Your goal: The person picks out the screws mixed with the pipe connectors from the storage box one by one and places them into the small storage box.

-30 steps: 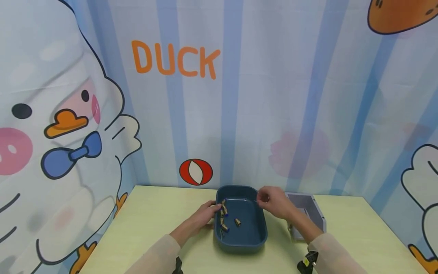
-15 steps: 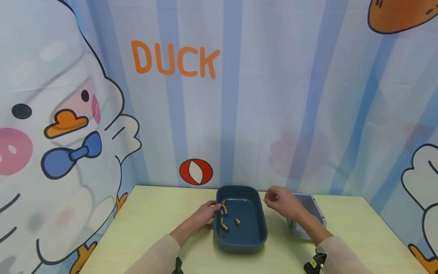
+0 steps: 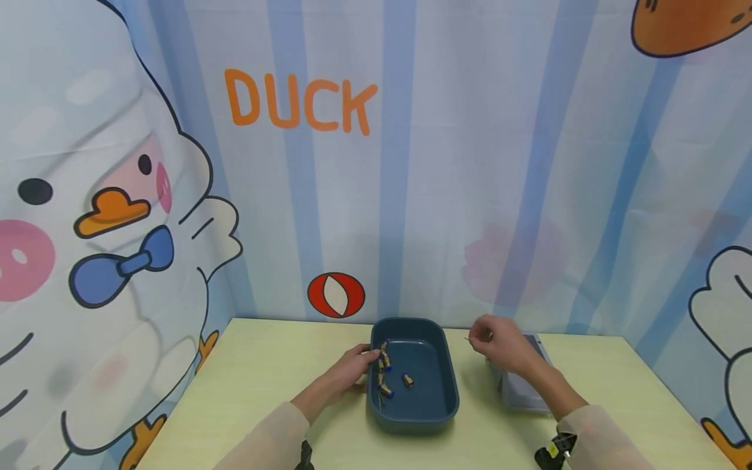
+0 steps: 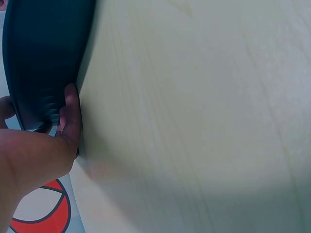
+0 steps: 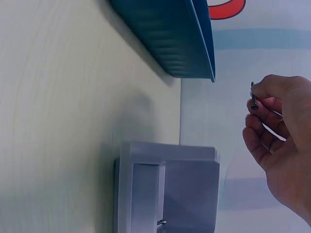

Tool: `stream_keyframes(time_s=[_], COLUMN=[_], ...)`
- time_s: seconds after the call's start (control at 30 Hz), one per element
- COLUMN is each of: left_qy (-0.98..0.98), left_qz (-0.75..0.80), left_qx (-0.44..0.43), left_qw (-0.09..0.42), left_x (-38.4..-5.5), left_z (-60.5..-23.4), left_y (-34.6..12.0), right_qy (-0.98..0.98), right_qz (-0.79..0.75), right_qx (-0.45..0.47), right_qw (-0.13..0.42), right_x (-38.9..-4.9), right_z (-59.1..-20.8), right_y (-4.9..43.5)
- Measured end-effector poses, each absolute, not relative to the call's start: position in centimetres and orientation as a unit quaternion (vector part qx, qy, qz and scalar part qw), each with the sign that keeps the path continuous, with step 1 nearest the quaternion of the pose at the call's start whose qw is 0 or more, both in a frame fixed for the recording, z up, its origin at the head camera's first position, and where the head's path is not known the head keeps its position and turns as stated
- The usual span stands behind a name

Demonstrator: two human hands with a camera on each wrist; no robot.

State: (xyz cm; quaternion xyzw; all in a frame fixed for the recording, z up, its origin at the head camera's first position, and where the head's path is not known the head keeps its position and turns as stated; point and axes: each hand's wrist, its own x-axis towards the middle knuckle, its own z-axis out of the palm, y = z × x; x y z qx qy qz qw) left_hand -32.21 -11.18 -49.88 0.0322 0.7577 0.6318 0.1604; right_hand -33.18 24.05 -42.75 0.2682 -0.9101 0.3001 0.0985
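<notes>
In the head view my left hand [image 3: 350, 367] grips the left wall of a dark blue plastic bin [image 3: 424, 362], thumb over the rim. The left wrist view shows the fingers [image 4: 72, 114] against its outer side. Several small brass-coloured pieces with blue ends [image 3: 385, 390] lie along the bin's left side, and one brass-coloured piece [image 3: 408, 380] lies apart near the middle. My right hand [image 3: 504, 344] is raised between the bin and a grey box [image 3: 525, 397]. Thumb and index finger pinch a small dark screw [image 5: 253, 98], its head downward in the right wrist view; the other fingers curl loosely.
The grey box has a raised inner part, and a small metal piece [image 5: 161, 223] shows inside it. Both containers stand on a pale yellow table [image 3: 282, 352]. Behind the table hangs a striped curtain [image 3: 446, 196] with duck drawings.
My right hand has moved right, from over the bin's right rim to in front of the grey box, carrying the screw. The left hand and bin have stayed put.
</notes>
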Motion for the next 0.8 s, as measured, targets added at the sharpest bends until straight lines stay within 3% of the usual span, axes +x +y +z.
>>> stream_keyframes(time_s=[0.8], left_qy=[0.758], left_qz=[0.632], left_qx=[0.034], left_qw=[0.159], left_x=[-32.1], left_z=[-49.9], left_y=[-11.2], right_qy=[-0.916], right_qz=[0.300], right_qx=[0.238], right_qw=[0.120], right_x=[-33.0], right_z=[-42.7], right_y=[27.0])
